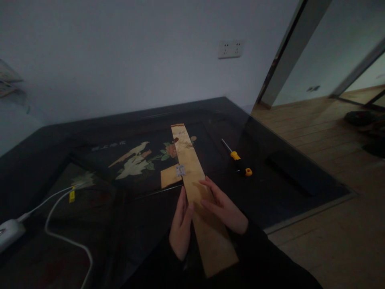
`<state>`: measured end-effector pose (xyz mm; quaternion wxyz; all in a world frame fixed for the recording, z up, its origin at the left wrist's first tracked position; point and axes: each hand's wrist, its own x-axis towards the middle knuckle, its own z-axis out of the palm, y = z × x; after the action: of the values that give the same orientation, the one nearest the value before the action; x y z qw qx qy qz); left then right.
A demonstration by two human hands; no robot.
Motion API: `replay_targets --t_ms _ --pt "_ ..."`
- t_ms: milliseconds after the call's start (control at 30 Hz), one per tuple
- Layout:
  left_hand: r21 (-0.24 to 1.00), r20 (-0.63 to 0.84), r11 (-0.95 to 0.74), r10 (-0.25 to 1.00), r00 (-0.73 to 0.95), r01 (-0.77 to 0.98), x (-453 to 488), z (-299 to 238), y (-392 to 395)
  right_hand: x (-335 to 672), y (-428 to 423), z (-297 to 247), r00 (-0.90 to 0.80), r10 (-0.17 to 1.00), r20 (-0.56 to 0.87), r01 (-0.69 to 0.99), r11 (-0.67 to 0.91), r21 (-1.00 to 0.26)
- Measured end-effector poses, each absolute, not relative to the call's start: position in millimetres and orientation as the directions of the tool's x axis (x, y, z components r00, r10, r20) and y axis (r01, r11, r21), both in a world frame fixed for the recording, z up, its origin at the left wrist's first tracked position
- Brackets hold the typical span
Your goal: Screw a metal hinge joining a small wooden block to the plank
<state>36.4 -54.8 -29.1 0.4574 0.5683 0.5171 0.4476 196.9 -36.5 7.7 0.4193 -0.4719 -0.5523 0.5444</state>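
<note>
— Which is the biggest thing there?

— The dark table point(255, 140), across the middle of the frame. After it comes the long wooden board point(195, 190), which runs from the centre down to the lower right of centre.

— How are the hands placed on it?

— The left hand point(181, 228), at the lower centre, is against the left edge. The right hand point(227, 210), to its right, lies over the right edge, with fingertips on the top face. Both touch the board, but if the fingers close underneath, I cannot tell.

— How would it handle?

— I judge it light and stiff, not very slippery. Both long edges, around the middle, are a good place to hold.

— And the smaller things?

— A yellow-and-black screwdriver point(237, 159) lies right of centre, apart from the board. At left of the board is a small wooden piece point(169, 177), and the metal hinge point(180, 170) spans both. This joint seems the weaker place, so I would not lift by it.
</note>
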Motion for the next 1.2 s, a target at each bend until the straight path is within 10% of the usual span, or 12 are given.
replay_targets --t_ms 300,1200 --pt "0.981 -0.178 0.181 0.983 0.042 -0.067 72 5 -42 227 -24 9 -0.165 0.984 -0.071 0.069 -0.060 -0.996" --pt "0.934 -0.101 0.166 0.972 0.211 -0.317 131 -10 1 285 7 13 -0.094 0.994 -0.059 0.061 -0.054 -0.997"
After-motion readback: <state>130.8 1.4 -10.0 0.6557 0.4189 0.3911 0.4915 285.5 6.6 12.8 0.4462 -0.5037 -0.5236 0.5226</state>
